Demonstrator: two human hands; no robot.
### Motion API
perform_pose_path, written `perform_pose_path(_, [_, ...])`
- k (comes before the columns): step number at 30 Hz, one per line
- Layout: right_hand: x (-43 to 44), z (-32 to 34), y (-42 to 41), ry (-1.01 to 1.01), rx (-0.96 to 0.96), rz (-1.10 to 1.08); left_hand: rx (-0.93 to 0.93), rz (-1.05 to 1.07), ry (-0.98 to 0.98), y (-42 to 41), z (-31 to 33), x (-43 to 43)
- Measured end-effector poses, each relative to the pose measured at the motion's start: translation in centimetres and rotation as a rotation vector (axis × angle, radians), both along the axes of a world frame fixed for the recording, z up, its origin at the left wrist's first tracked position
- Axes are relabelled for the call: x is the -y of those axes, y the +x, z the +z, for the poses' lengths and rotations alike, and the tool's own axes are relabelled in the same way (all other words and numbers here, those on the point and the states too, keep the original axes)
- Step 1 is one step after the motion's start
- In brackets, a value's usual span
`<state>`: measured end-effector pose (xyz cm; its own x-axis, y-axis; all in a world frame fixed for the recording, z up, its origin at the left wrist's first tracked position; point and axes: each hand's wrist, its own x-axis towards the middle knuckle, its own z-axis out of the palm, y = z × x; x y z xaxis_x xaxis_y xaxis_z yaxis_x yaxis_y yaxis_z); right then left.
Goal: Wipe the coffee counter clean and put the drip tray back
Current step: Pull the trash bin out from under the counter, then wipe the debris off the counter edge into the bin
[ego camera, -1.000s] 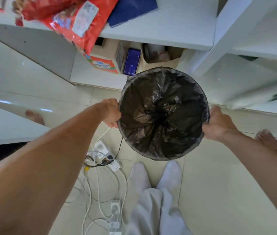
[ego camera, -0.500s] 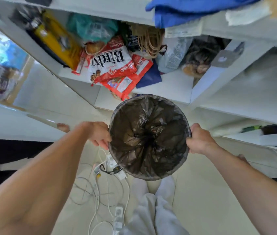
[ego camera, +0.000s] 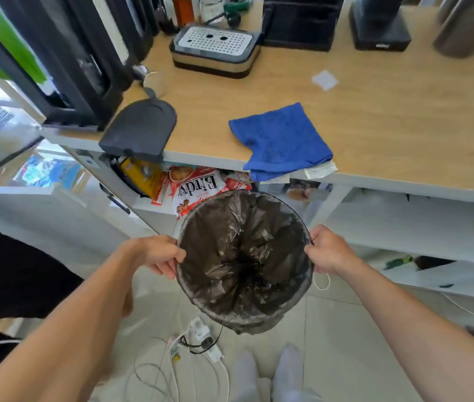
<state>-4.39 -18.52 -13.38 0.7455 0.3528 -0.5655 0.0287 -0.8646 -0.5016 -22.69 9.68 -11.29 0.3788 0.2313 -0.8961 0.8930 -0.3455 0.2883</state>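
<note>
Low in the centre of the frame, a round waste bin (ego camera: pixel 259 236) lined with a dark plastic bag is held above the floor. The left grip (ego camera: pixel 160 253) curls round its left rim and the right grip (ego camera: pixel 330 250) round its right rim. The drip tray (ego camera: pixel 215 49), with a perforated metal grate, sits on the wooden counter (ego camera: pixel 389 126) at upper centre. A blue cloth (ego camera: pixel 280 137) lies mid-frame, draped over the counter's front edge. A small white paper scrap (ego camera: pixel 324 79) lies further back, apart from the cloth.
</note>
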Motion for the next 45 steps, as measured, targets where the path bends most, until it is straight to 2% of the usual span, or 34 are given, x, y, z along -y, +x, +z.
perform_pose_path(7, [-0.7, 3.4, 1.6, 0.118, -0.003, -0.065, 0.153, 0.027, 0.125, 2.1, 3.3, -0.5])
perform_pose_path(13, [-1.3, 4.7, 3.0, 0.169, -0.029, -0.032, 0.284, 0.153, 0.263, 3.9, 4.3, -0.8])
perform_pose_path(20, [-1.8, 3.0, 2.1, 0.287, -0.039, -0.144, 0.499, 0.63, 0.395, 5.5, 4.0, 0.5])
perform_pose_path(25, [-2.6, 3.1, 2.4, 0.327, 0.004, -0.196, 0.629, 1.0, 0.212, 6.9, 3.1, 0.9])
perform_pose_path(29, [-3.3, 3.2, 2.6, 0.362, 0.045, -0.221, 0.727, 1.184, 0.064, 8.4, 2.5, 0.1])
perform_pose_path(32, [-3.5, 3.0, 2.5, 0.376, 0.044, -0.268, 0.772, 1.209, -0.032, 9.4, 2.5, -0.5])
perform_pose_path(39, [-3.9, 3.0, 1.9, 0.379, 0.127, -0.346, 0.745, 1.245, -0.014, 10.4, 1.0, -1.7])
perform_pose_path(45, [-2.6, 8.8, 2.8, 0.339, 0.412, -0.201, 0.81, 1.264, -0.045, 10.3, 1.1, -1.7])
